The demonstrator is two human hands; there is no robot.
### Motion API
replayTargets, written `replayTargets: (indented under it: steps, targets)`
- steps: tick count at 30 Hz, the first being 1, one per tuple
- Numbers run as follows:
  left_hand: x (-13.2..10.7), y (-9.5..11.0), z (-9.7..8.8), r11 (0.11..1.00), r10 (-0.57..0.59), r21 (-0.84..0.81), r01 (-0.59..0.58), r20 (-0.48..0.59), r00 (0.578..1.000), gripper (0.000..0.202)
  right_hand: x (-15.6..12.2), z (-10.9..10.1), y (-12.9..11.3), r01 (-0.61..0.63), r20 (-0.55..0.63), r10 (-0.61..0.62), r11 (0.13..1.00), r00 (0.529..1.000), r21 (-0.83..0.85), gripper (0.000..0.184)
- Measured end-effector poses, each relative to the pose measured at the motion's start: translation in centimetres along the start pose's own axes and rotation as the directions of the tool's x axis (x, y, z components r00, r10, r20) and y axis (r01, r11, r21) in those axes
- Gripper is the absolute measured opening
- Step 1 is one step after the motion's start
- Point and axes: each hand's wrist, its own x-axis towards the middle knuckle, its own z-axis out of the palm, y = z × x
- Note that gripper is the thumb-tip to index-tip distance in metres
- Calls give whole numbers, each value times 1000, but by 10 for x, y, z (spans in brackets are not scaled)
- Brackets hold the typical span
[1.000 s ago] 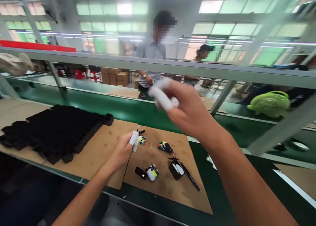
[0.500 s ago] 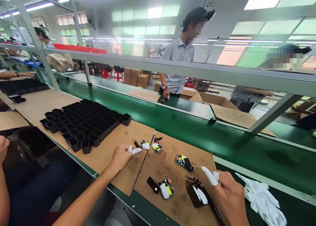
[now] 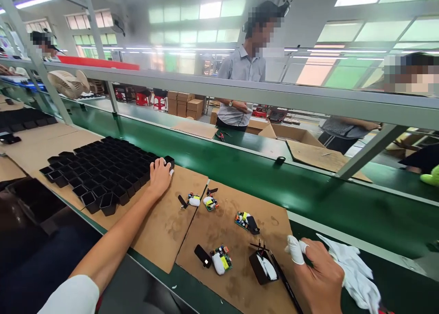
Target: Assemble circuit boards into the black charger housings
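Note:
My left hand (image 3: 160,176) reaches to the right end of a block of black plastic cases (image 3: 113,167), its fingers closed on the endmost case (image 3: 169,160). White finger cots cover fingertips on both hands. Over the board's right side, my right hand (image 3: 317,270) is curled, thumb and index finger together; whatever it may hold is hidden. Beside it lies a thin black rod (image 3: 285,279). Just left of that, a black case (image 3: 259,269) holds a white-wrapped part, with dark prongs sticking out. Small circuit boards (image 3: 222,260) with white and yellow parts and black flaps lie left of it.
Brown cardboard sheets (image 3: 157,227) cover the bench. White gloves (image 3: 355,270) lie at the right. A green belt (image 3: 219,167) runs behind, below a grey metal rail (image 3: 206,83). A co-worker (image 3: 240,71) stands across the line. A beige fan (image 3: 66,83) sits at the left.
My left hand has moved from beside the circuit boards, up and left to the end case. My right index finger has curled in. The co-worker's hand has lifted off the far bench.

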Motion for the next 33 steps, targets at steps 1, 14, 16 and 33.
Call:
replayTargets:
  steps: [1,14,16,33]
  targets:
    - [-5,1,3,999,25,-28,-25,-1,1000,38,0,0,0,11,0,-11,1000,1000,-10,52]
    - [-40,-7,29,888,178,-445,-117,99,979,17,13,43,-106,38,318,-27,999,948,-31,40]
    - [-40,-6,25,880,165,-467,-88,128,978,19,17,58,-136,33,434,-7,998,901,-52,21]
    - [-41,-6,15,919,67,-391,56,292,954,53,-98,1,-108,-405,152,417,908,896,-106,35]
